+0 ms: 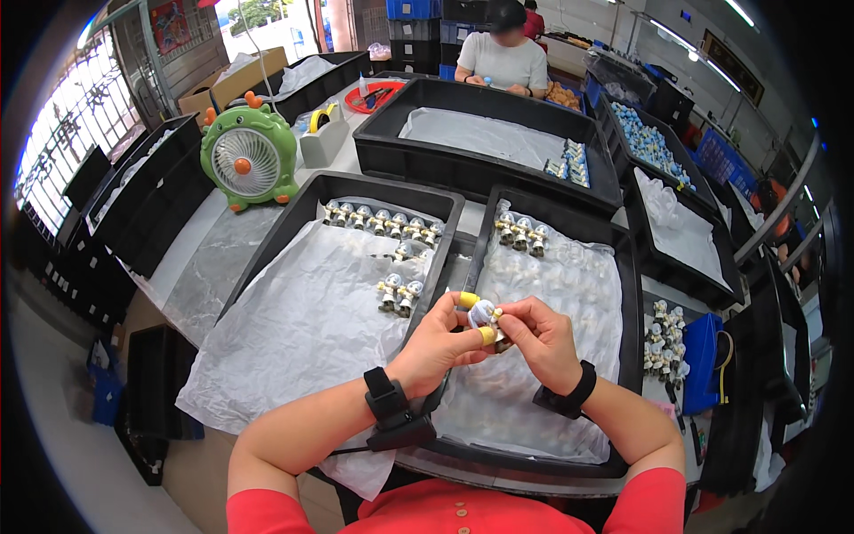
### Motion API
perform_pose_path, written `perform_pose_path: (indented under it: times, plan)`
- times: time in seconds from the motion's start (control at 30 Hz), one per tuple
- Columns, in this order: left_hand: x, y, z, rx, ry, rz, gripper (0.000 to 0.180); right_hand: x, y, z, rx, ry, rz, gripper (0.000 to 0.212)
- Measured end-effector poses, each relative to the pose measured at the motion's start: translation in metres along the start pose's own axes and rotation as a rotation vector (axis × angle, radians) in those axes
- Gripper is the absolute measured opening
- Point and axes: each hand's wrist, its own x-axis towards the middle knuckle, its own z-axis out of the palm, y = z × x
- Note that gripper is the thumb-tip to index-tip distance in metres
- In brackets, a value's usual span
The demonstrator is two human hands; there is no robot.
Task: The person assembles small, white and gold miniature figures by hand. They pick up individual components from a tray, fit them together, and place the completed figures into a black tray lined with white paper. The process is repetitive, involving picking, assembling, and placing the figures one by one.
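Between my two hands is a small toy figurine point(483, 313) with a pale blue-white head and a cream body. My left hand point(442, 336) grips its head between thumb and finger, both in yellow finger covers. Against the figurine's body press the thumb and fingers of my right hand point(541, 336). Both hands are above the right black tray point(632, 347), where a row of similar figurines point(522, 233) stands at the far end and more show faintly under a translucent sheet. The left black tray point(267, 254) holds white paper point(302, 303) and several figurines point(378, 220).
A green fan point(249, 156) stands beyond the left tray, beside a tape dispenser point(324, 141). Another black tray point(382, 147) lies across the far side. Loose figurines point(665, 343) and a blue box point(703, 360) are at the right. A co-worker point(503, 60) sits opposite.
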Motion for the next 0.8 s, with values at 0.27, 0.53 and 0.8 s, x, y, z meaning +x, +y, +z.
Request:
perform_pose_path:
  times: [0.27, 0.53, 0.8]
  plan:
    - [-0.0014, 0.0012, 0.0012, -0.01, 0.026, -0.007, 0.043, 0.0014, -0.0014, -0.0023, 0.163, 0.004, 0.107, 0.024]
    - [-0.0025, 0.0017, 0.0032, -0.003, 0.041, 0.013, 0.04, 0.0013, 0.0023, -0.0047, 0.059, -0.047, 0.085, 0.022]
    - [-0.004, 0.0034, 0.0036, 0.006, 0.051, 0.033, 0.039, 0.0023, -0.0014, -0.0043, 0.231, -0.021, 0.158, 0.022]
